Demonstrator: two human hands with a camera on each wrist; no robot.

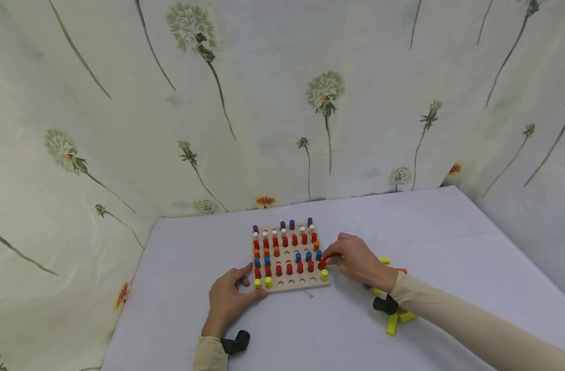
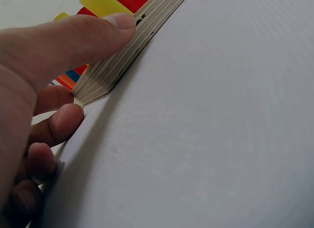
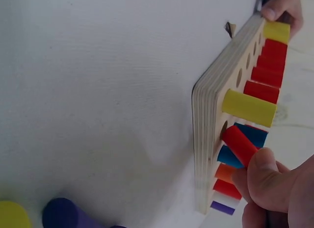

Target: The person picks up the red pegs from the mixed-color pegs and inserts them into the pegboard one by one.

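Note:
A wooden pegboard (image 1: pixel 284 284) with rows of coloured pegs lies on the table. My left hand (image 1: pixel 229 299) holds its near left corner, the thumb along the front edge by a yellow peg (image 2: pixel 105 5) and the other fingers at the left side. At the right edge, my right hand (image 1: pixel 354 260) pinches a red peg (image 3: pixel 239 142) between thumb and fingers. That peg is tilted, its lower end right at a hole (image 3: pixel 224 130) at the end of the red row. A yellow peg (image 3: pixel 249 108) stands upright in the front row beside it.
Loose yellow pegs (image 1: pixel 392 325), with orange and purple ones among them, lie under and beside the right forearm. A purple peg (image 3: pixel 64 215) shows low in the right wrist view. Behind the white-covered table (image 1: pixel 305 335) hangs a flowered cloth (image 1: pixel 264 103).

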